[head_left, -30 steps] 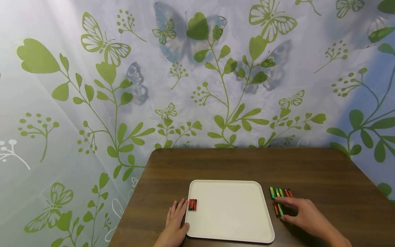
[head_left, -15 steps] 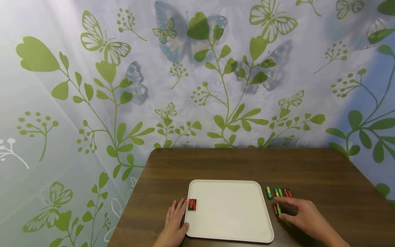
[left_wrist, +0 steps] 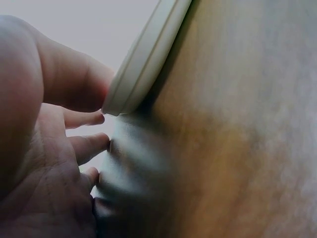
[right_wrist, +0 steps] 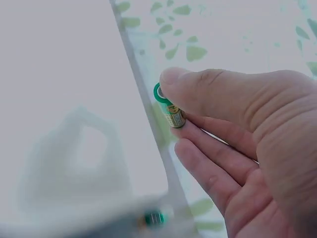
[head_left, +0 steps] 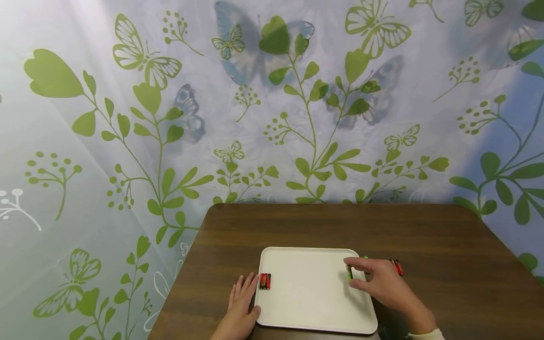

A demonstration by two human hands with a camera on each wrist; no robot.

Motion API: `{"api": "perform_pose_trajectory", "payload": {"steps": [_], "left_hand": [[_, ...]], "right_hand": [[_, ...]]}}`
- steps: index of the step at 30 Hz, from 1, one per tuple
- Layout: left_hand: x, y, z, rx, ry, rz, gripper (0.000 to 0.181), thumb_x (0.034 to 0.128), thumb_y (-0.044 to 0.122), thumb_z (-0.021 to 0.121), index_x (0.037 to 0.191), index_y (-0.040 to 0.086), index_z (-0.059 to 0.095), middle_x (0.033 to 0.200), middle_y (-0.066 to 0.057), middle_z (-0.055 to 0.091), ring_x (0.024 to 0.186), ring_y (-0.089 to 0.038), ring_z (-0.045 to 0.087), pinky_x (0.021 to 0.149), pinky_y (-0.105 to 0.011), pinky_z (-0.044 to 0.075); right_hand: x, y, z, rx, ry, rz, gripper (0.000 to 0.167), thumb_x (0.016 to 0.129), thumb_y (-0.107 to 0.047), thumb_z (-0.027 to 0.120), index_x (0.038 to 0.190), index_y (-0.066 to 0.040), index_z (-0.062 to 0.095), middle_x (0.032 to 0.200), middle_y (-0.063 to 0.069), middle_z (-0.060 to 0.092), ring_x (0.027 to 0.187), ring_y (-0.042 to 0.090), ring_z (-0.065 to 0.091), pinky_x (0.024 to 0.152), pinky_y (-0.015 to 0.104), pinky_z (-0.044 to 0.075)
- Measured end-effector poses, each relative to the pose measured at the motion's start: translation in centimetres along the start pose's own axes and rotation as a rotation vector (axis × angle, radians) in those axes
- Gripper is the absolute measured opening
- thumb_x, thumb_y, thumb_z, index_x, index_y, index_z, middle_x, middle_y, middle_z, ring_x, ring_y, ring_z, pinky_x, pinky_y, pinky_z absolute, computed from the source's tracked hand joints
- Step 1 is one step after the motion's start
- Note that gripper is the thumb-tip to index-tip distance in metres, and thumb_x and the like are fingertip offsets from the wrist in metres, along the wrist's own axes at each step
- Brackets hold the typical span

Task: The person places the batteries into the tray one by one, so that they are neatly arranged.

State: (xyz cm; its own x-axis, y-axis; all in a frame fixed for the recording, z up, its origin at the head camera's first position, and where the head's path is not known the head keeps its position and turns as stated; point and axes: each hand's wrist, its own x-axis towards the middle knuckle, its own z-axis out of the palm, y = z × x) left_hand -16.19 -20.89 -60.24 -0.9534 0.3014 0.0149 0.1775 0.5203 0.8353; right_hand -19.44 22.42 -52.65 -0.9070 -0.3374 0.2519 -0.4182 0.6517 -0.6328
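Over the right side of a white tray (head_left: 306,293), my right hand (head_left: 388,285) pinches a green battery (head_left: 349,272) between thumb and fingertips. The right wrist view shows the thumb on one end of this battery (right_wrist: 173,113) and fingertips at the other, with the tray surface beside it. My left hand (head_left: 240,307) lies at the tray's left edge, fingers extended and thumb touching the rim (left_wrist: 143,59). Several red-and-black batteries (head_left: 265,282) stand in a row on the tray close to that hand.
Right of the tray, red batteries (head_left: 397,267) lie on the dark wooden table (head_left: 331,226). My right hand partly covers this group. Another green battery (right_wrist: 154,218) shows low in the right wrist view. A butterfly-and-leaf patterned curtain (head_left: 255,118) hangs behind the table.
My right hand has gone left from the batteries beside the tray to above the tray's right side, carrying a green battery. The left hand stays at the tray's edge.
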Motion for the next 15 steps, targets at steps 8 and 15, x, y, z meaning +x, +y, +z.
{"api": "perform_pose_trajectory", "payload": {"steps": [8,15], "left_hand": [[-0.1,0.2,0.0,0.015,-0.004,0.006,0.078,0.0973,0.005,0.062,0.17,0.0,0.033,0.18,-0.027,0.022,0.167,-0.054,-0.005,0.125,-0.056,-0.017],[0.0,0.0,-0.1,0.034,-0.012,0.008,0.078,0.099,0.007,0.062,0.171,0.0,0.031,0.18,-0.027,0.022,0.167,-0.055,-0.004,0.125,-0.068,-0.014]], "right_hand": [[2.8,-2.2,2.7,0.067,-0.021,-0.043,0.048,0.09,-0.026,0.09,0.135,-0.013,0.078,0.133,0.001,0.079,0.114,0.034,0.08,0.095,0.046,0.065],[4.5,-4.2,5.0,0.156,-0.032,-0.025,0.047,0.089,-0.019,0.091,0.135,-0.014,0.078,0.135,0.004,0.079,0.118,0.038,0.079,0.099,0.055,0.062]]}}
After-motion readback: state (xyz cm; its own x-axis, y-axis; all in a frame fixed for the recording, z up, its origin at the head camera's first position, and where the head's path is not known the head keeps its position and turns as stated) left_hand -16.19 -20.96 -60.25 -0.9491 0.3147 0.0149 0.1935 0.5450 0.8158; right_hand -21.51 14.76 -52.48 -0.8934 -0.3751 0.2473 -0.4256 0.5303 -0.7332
